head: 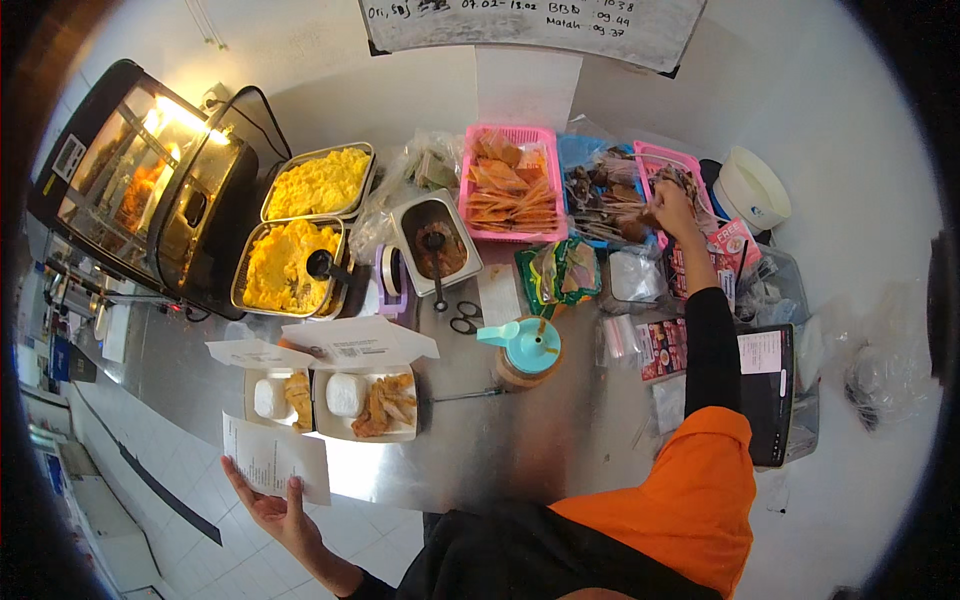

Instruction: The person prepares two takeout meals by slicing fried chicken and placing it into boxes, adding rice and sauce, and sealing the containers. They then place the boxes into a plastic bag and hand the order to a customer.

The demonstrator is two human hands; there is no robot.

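Observation:
My left hand (276,516) holds a printed paper slip (276,459) just in front of two open cardboard food boxes. The left box (252,384) contains a white wrapped bundle (270,398) and fried pieces (298,401). Another white bundle (346,395) sits in the right box (322,427), beside fried chicken pieces (386,403). At the back right, my right hand (673,208) reaches to the small pink basket (651,150) of sauce packets (679,178), next to a blue basket (574,150) of dark packets (604,184). Whether its fingers grip a packet is hidden.
A lit warming cabinet (142,180) stands left of two trays of scrambled egg (319,184). Behind the steel counter's middle are a metal sauce pan (469,262) and a pink basket of orange packets (517,199). A turquoise-lidded bottle (534,349), scissors (465,319) and a tablet (772,420) lie nearer.

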